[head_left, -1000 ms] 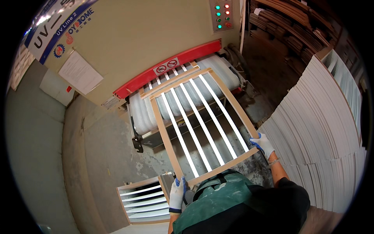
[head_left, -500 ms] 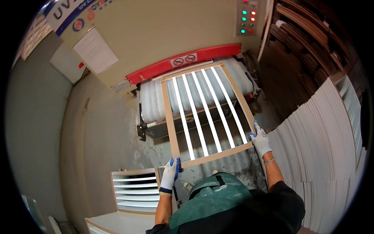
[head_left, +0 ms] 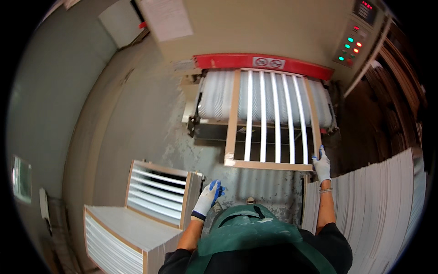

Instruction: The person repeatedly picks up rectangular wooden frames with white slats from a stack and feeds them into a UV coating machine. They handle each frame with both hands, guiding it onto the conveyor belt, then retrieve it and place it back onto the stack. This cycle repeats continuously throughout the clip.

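Note:
A wood-edged frame with several white slats (head_left: 277,123) lies with its far part on the ribbed conveyor belt (head_left: 216,98), its far edge at the red guard bar (head_left: 223,61). Its near part juts out past the belt toward me. My right hand (head_left: 322,166), in a white glove with blue fingertips, is closed on the frame's near right corner. Apart from the frame, below its near left corner, my left hand (head_left: 209,197) holds nothing, its gloved fingers loosely spread. Closest to that hand stands a stack of slatted frames (head_left: 157,192).
A second stack of frames (head_left: 114,244) stands at lower left. Tall rows of white-edged panels (head_left: 365,196) line my right side. The beige machine (head_left: 255,32) rises behind the belt, with a lit button panel (head_left: 351,43) at its right. A grey wall (head_left: 50,100) runs along the left.
My left hand has let go of the frame's near left corner and drawn away from it. My right hand stays at the near right corner. The view has turned left.

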A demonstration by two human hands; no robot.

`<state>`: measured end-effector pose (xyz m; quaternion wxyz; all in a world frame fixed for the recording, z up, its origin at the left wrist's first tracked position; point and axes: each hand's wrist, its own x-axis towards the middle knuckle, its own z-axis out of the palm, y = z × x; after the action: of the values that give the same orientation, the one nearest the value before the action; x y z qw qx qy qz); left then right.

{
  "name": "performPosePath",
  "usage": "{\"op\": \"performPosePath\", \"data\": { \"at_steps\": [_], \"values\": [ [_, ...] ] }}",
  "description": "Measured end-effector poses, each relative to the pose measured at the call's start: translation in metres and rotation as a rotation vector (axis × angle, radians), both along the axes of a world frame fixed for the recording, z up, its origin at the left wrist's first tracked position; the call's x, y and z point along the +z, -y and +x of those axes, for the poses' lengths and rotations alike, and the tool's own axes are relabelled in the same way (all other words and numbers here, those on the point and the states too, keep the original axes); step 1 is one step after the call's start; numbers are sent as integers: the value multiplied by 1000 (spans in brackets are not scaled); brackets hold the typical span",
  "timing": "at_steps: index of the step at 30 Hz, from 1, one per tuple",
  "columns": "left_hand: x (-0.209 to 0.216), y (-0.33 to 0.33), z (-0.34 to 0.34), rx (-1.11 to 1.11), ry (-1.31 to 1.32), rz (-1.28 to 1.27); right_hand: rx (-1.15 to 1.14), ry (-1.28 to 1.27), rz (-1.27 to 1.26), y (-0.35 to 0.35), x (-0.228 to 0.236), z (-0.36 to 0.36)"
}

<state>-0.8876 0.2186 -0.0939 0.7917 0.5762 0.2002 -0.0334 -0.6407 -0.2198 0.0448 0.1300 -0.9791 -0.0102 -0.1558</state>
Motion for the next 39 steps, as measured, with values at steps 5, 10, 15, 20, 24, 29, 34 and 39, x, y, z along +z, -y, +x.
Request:
{"op": "performPosePath", "data": {
  "at_steps": [5, 10, 15, 20, 24, 29, 34, 39],
  "values": [
    [-48, -9, -45, -16, 5, 187, 144, -90, 350, 21, -11, 53],
    [-125, -13, -103, -25, -141, 281, 253, -290, 831, 45, -7, 91],
    [-182, -18, -153, 24, -229, 136, 112, -72, 1502, 81, -29, 92],
    [-217, -18, -205, 96, -235, 832, -303, -497, 972, -13, -200, 28],
    [-266, -29, -239, 106, -452, 707, 144, -1072, 253, -252, -334, -12],
    [-330, -33, -278, 168, -747, 645, 906, -818, -258, -554, -417, -60],
    [-371, -23, -297, 333, -836, 176, 983, -871, -682, -662, -450, -90],
    [-371, -24, -274, 631, -817, 310, 1003, -897, -760, -661, -472, -74]
  ]
}}
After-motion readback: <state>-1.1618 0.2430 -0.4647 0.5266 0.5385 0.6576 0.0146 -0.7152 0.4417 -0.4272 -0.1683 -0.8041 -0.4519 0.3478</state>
